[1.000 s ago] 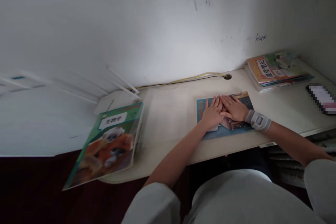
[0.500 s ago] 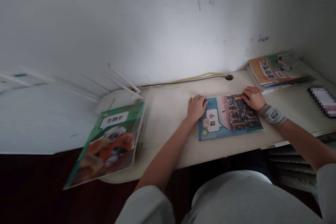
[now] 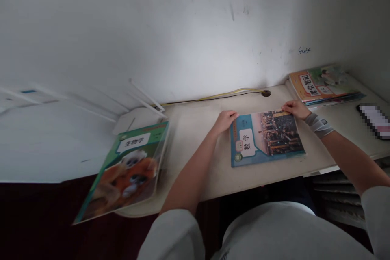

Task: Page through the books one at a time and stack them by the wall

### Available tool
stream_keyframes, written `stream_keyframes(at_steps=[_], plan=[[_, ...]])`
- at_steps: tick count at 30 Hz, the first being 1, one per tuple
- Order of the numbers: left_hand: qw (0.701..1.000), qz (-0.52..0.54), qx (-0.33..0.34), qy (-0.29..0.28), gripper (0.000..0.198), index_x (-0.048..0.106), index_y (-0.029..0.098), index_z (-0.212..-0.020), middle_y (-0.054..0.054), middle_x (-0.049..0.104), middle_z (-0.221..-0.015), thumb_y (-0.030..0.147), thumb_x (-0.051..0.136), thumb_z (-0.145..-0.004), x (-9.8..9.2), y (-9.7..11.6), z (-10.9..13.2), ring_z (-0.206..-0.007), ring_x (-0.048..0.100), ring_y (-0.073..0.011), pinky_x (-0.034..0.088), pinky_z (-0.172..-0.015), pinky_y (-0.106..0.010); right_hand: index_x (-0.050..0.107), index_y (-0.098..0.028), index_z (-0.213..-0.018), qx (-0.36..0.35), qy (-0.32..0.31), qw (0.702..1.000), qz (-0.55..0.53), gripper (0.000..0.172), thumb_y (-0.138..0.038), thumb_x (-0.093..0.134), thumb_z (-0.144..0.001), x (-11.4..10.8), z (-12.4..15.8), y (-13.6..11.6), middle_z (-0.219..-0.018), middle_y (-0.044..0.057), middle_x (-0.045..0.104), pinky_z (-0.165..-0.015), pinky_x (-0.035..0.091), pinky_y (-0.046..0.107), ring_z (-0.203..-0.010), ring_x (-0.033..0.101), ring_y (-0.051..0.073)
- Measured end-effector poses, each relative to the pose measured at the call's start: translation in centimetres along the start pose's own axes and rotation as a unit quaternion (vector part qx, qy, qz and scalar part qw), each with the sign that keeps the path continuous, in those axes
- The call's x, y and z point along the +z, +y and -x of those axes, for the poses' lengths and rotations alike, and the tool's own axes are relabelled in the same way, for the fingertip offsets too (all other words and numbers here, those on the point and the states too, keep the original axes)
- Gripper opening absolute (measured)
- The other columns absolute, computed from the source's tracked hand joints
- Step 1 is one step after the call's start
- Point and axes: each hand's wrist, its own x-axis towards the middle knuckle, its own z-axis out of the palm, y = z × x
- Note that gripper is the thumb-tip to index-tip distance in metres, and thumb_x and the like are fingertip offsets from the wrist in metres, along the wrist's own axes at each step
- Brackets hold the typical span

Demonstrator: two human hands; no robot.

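Right of frame centre, my left hand (image 3: 224, 122) and right hand (image 3: 297, 109), nearly closed, pinch the mathematics textbook (image 3: 268, 136) near its upper corners, seemingly for even support.

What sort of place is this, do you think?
Probably a study corner, though I can't tell whether at home or elsewhere. A pale desk stands against a wall; on it are a stack of books and a blue book with Chinese writing on its cover.
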Motion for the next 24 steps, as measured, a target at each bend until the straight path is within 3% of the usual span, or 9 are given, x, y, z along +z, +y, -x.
stream_keyframes(at_steps=[7,9,14,18,24], plan=[[0.997,-0.059,-0.021,-0.051,0.040,0.049,0.018,-0.045,-0.001,0.049,-0.047,0.041,0.050,-0.078,0.3,0.1,-1.7,-0.053,0.047,-0.0143,0.030,-0.054,-0.026,0.056,-0.017,-0.052,-0.003,-0.059,0.971,0.230,0.043,-0.047,0.043,-0.080,0.5,-1.6,-0.3,-0.053,0.002,0.053,-0.052,0.028,0.026,-0.055,0.045,0.012],[0.996,-0.069,-0.034,-0.037,0.037,0.052,0.018,-0.049,-0.003,0.055,-0.053,0.042,0.051,-0.078,0.4,0.1,-1.5,-0.057,0.051,-0.0159,0.032,-0.056,-0.026,0.058,-0.016,-0.055,-0.001,-0.043,0.971,0.236,0.042,-0.045,0.043,-0.081,0.6,-1.6,-0.3,-0.058,0.004,0.058,-0.053,0.029,0.026,-0.058,0.047,0.013],[0.994,-0.074,-0.073,0.035,0.027,0.062,0.017,-0.080,-0.005,0.066,-0.082,0.040,0.049,-0.081,0.5,-0.6,0.5,-0.073,0.058,-0.0169,0.040,-0.064,-0.026,0.063,-0.015,-0.073,0.015,0.012,0.974,0.226,0.037,-0.046,0.045,-0.082,0.5,-0.3,0.7,-0.071,0.005,0.064,-0.057,0.036,0.024,-0.064,0.053,0.014],[0.990,-0.085,-0.085,0.070,0.021,0.064,0.017,-0.078,-0.007,0.066,-0.084,0.032,0.049,-0.081,0.6,-0.9,1.7,-0.083,0.058,-0.0189,0.043,-0.075,-0.029,0.064,-0.015,-0.080,0.047,0.073,0.969,0.233,0.026,-0.040,0.054,-0.078,0.8,1.0,1.4,-0.073,0.005,0.064,-0.063,0.041,0.027,-0.067,0.056,0.016],[0.994,-0.084,-0.007,0.075,0.023,0.065,0.019,-0.096,-0.006,0.065,-0.103,0.030,0.049,-0.084,0.9,0.7,1.3,-0.098,0.056,-0.0163,0.040,-0.090,-0.028,0.066,-0.017,-0.092,-0.001,0.109,0.969,0.222,0.025,-0.036,0.054,-0.080,1.6,1.6,1.1,-0.096,0.008,0.064,-0.080,0.043,0.030,-0.081,0.059,0.017]])
